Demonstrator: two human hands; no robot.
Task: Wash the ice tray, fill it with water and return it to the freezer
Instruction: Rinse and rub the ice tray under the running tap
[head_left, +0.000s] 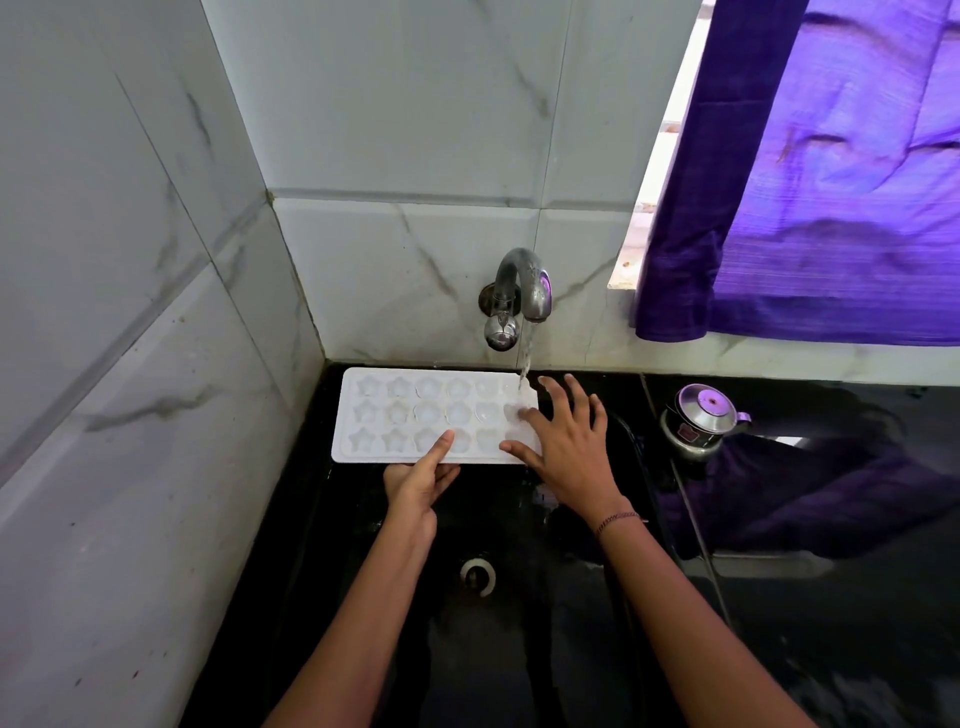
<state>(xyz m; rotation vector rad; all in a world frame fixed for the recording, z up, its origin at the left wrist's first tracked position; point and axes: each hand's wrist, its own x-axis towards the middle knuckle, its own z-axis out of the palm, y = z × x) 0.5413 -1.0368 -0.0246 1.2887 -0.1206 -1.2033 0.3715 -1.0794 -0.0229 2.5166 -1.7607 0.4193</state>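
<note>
A white ice tray (395, 415) with star and round cells is held level over the black sink (467, 649), close to the back wall. My left hand (418, 480) grips its front edge, thumb on top. My right hand (563, 436) lies spread over the tray's right end, fingers touching the cells. Water runs from the metal tap (524, 283) onto the tray's far right corner, just beside my right fingers.
The sink drain (478, 574) sits below my arms. A small steel kettle (698, 418) stands on the black counter to the right. A purple curtain (831, 182) hangs at the window above it. Tiled walls close in the left and back.
</note>
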